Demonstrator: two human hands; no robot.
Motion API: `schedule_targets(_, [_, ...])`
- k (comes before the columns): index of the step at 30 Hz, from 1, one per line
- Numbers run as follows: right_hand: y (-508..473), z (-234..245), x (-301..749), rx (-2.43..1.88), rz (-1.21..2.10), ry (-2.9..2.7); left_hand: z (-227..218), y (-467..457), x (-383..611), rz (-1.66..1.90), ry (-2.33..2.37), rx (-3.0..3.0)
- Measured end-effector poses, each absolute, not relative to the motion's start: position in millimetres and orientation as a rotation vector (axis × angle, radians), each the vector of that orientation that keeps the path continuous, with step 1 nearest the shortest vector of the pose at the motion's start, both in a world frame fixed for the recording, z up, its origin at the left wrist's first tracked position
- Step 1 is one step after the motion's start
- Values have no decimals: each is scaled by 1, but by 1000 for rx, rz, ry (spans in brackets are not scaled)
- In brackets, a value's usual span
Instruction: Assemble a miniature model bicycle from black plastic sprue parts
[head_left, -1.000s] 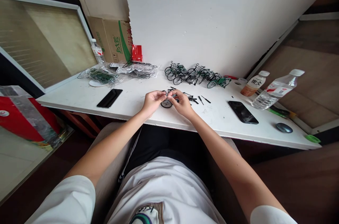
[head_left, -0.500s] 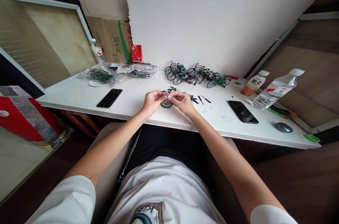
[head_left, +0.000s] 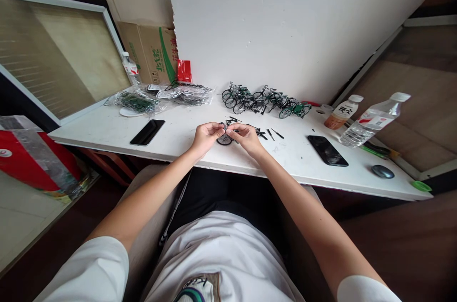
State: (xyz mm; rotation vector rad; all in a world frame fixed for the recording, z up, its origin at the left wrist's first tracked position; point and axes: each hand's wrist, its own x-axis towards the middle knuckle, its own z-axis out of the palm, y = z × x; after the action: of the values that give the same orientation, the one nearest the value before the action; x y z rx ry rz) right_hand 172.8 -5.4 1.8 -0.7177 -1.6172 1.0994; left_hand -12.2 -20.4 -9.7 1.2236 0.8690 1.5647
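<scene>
Both hands meet over the near edge of the white surface (head_left: 107,128), about midway along it. The left hand (head_left: 205,135) and the right hand (head_left: 247,138) are close together, fingertips pinched on one small model bicycle (head_left: 224,134). Its dark wheel hangs just above the surface between them. Just behind the right hand lies a scatter of small dark parts (head_left: 263,133); they are too small to count. Along the far edge, against the white board (head_left: 285,26), stands a row of finished green and black model bicycles (head_left: 264,100), packed too tightly to count. Two black phones lie flat: one (head_left: 147,131) near the left end by the near edge, the other (head_left: 327,151) to the right of the hands. There are three bottles: a small one (head_left: 130,68) at the far left corner, a short drink bottle (head_left: 342,112) and a clear water bottle (head_left: 373,120) side by side at the right edge. At least two clear bags of parts (head_left: 137,101) lie toward the far left corner, in front of one cardboard box (head_left: 153,54) and one red pack (head_left: 184,72). One dark mouse (head_left: 382,171) sits near the right near corner.
</scene>
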Motion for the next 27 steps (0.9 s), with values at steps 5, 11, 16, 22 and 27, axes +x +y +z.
schedule_targets(5, [-5,1,174,-707,1174,-1623,-9,-21,-12,1558,873,1215])
schedule_targets(11, [-1,-1,173,-698,1322,-1530,-6,-23,-10,1555,840,1221])
schedule_targets(16, [0,-2,172,-677,1388,-1454,-4,-25,-9,1558,828,1216])
schedule_targets(22, [-3,-2,171,-677,1350,-1448,0,-28,-8,1582,829,1190])
schedule_targets(27, [-5,0,170,-653,1297,-1489,4,-31,-6,1603,835,1170])
